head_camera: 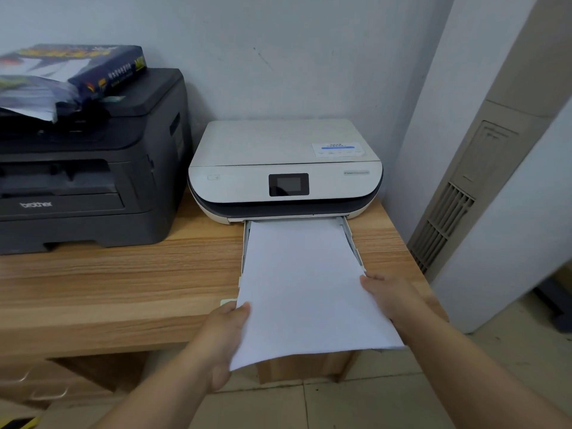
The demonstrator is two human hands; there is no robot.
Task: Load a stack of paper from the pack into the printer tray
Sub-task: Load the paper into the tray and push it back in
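The left grip [223,335] and right grip [387,300] are pinching the paper stack [303,289] at its side edges; ahead of them it is lying in the printer tray [352,239]. Light, floppy: likely needing two-sided support.

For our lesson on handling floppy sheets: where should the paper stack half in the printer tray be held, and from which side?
Grip the paper stack by both long edges near its near end, one hand from each side, as the left hand and right hand do. Its far end lies in the tray while the near end overhangs the desk unsupported.
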